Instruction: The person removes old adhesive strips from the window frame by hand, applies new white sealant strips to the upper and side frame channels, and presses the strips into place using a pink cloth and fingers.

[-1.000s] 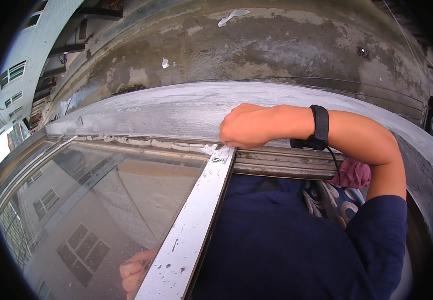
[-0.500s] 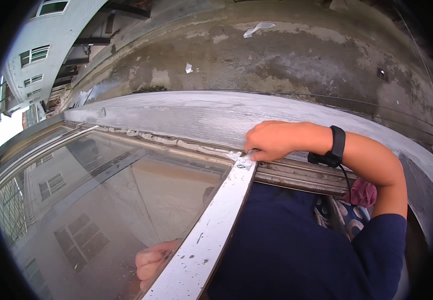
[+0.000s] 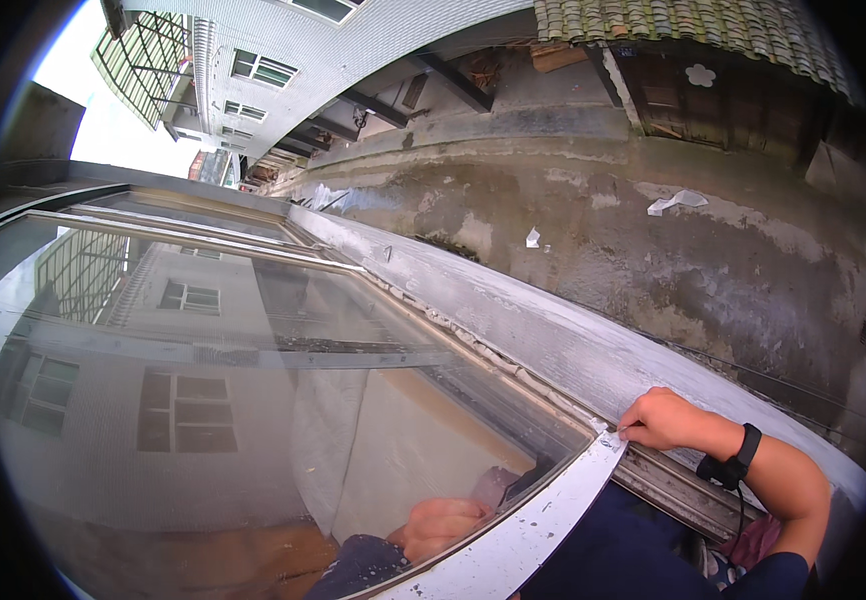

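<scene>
My right hand [image 3: 661, 418] reaches over the sill, its fingers closed and pressed at the lower corner of the white window frame [image 3: 538, 545]. Whatever the fingertips pinch there is hidden or too small to name; a scrap of white shows beside them. The glass pane [image 3: 283, 420] spreads to the left of that frame, full of reflections. A curled hand [image 3: 443, 525] with a dark blue sleeve shows in the glass. Whether that is my left hand behind the pane or a reflection, I cannot tell.
Along the pane runs a pale concrete ledge [image 3: 513, 310]. The sliding track [image 3: 688, 490] lies below my right wrist, with a pinkish cloth [image 3: 756, 540] beside it. Far down is a stained yard [image 3: 593, 250] with white scraps. A tiled roof [image 3: 693, 30] and pale building [image 3: 243, 75] stand opposite.
The view has swung, so the window and my right hand now appear lower and farther right. My right hand stays at the frame's corner. The hand in the glass shows more of its sleeve.
</scene>
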`<act>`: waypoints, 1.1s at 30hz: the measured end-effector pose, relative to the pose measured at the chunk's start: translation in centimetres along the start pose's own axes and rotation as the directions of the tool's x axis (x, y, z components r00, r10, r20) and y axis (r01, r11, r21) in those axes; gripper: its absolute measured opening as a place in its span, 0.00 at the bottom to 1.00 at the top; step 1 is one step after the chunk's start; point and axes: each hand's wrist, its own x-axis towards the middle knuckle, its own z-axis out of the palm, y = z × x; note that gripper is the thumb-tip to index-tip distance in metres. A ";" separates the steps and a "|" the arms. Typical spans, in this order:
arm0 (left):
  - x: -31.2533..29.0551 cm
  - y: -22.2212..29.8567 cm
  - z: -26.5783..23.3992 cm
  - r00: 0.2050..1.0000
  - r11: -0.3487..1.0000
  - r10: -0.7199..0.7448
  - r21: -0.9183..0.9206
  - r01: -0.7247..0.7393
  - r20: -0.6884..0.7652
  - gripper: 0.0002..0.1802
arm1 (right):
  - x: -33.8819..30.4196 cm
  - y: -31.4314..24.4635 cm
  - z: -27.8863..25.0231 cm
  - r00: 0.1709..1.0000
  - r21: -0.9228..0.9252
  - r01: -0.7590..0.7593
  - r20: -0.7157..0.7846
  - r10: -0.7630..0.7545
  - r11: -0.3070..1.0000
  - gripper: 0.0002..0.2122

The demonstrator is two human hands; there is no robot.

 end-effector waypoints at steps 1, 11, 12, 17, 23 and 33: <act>-1.0 -0.3 -0.2 0.998 1.000 -0.007 -0.013 0.007 0.059 0.15 | 0.1 0.0 0.0 1.000 -0.012 -0.019 0.011 0.019 1.000 0.07; -2.1 -1.3 0.2 1.000 1.000 0.017 -0.012 -0.018 -0.007 0.12 | -0.1 -0.3 -0.3 0.999 -0.067 -0.035 0.034 0.038 0.997 0.09; -2.1 -1.7 0.4 0.998 0.998 0.050 -0.040 -0.051 -0.025 0.12 | -0.1 -0.6 -1.1 0.999 -0.078 -0.036 0.029 0.038 0.996 0.09; -1.4 -2.1 0.8 0.992 0.988 0.096 -0.110 -0.104 -0.076 0.12 | -0.6 -2.3 -5.6 0.975 0.097 -0.099 -0.190 0.116 0.990 0.10; -6.8 -2.6 -0.1 0.998 0.998 -0.066 -0.022 0.066 -0.008 0.13 | 0.5 -0.8 -0.2 1.000 0.021 -0.011 0.002 0.011 1.000 0.15; -8.0 -3.6 0.4 0.888 0.866 -0.428 -0.204 0.456 0.167 0.14 | 1.5 0.3 1.2 0.996 0.008 -0.053 0.077 0.052 0.999 0.14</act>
